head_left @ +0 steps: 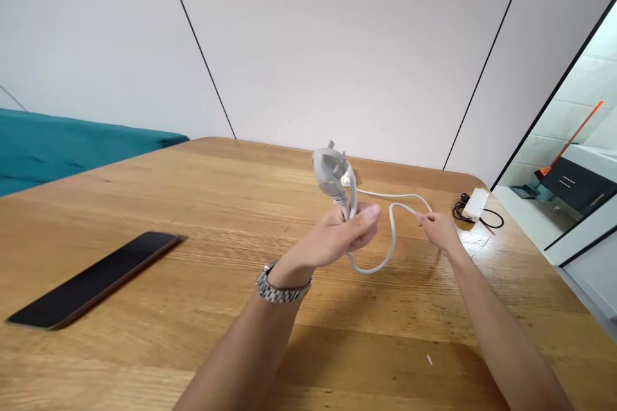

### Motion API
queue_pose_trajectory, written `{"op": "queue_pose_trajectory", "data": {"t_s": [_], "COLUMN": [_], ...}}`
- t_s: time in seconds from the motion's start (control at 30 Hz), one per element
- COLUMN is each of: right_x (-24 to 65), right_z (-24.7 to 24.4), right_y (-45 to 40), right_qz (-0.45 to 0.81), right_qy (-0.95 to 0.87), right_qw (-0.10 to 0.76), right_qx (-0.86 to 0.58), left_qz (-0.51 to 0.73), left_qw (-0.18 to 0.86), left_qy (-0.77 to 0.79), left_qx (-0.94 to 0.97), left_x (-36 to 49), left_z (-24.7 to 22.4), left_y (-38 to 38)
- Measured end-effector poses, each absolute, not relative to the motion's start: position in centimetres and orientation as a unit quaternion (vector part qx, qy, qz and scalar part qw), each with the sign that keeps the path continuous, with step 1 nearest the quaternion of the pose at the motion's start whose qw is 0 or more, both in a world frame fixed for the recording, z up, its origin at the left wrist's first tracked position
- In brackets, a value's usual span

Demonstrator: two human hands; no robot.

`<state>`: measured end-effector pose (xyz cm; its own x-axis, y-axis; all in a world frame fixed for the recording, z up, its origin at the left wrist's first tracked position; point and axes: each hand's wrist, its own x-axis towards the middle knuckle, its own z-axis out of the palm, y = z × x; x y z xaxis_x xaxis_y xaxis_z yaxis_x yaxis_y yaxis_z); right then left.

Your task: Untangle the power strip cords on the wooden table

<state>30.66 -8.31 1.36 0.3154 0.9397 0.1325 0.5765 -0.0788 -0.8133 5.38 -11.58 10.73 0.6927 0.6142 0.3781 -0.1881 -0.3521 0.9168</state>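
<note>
White cord (394, 231) pinched in the left (348, 228) and right fingers (427, 218), plug (329, 170) above the left

Two hands (354, 231) (439, 231), one wristwatch (282, 292), one worktop (216, 347), one white plug (328, 170), one white cord (393, 231), one dark tablet (96, 279), one white box (476, 203), one black cable (494, 213), one orange broom (578, 130), one teal surface (81, 141).
</note>
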Motion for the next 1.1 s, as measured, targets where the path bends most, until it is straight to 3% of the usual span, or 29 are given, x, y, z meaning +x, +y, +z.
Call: {"op": "queue_pose_trajectory", "data": {"t_s": [0.2,0.33,0.43,0.57,0.67,0.73,0.87,1.0,1.1], "right_x": [30.2,30.1,30.7,31.7,31.3,30.0,26.0,22.5,21.2], "right_z": [1.9,2.8,3.1,3.3,3.7,4.2,5.0,4.8,4.3], "right_y": [-8.3,-8.5,-8.6,-9.4,-10.5,-11.4,-13.4,-15.5,-16.5], "right_qz": [0.354,0.383,0.399,0.459,0.508,0.541,0.573,0.594,0.539], "right_qy": [-0.434,-0.372,-0.351,-0.487,-0.642,-0.709,-0.752,-0.756,-0.799], "right_qw": [0.591,0.619,0.605,0.504,0.323,0.19,0.049,0.026,0.013], "right_qx": [-0.58,-0.575,-0.593,-0.546,-0.474,-0.41,-0.321,-0.275,-0.266], "left_qz": [0.366,0.348,0.368,0.484,0.556,0.569,0.568,0.556,0.538], "left_qw": [0.649,0.694,0.667,0.512,0.36,0.321,0.357,0.436,0.507], "left_qy": [0.14,0.136,0.143,0.227,0.313,0.336,0.318,0.299,0.286], "left_qx": [0.652,0.615,0.632,0.673,0.681,0.678,0.67,0.641,0.61], "left_x": [5.1,3.9,3.6,3.1,2.5,2.1,2.1,3.0,3.5], "left_z": [10.7,10.8,11.0,11.4,11.4,11.3,11.2,11.3,11.4], "left_y": [-10.7,-9.7,-9.9,-10.3,-9.9,-9.6,-9.2,-9.4,-9.6]}}
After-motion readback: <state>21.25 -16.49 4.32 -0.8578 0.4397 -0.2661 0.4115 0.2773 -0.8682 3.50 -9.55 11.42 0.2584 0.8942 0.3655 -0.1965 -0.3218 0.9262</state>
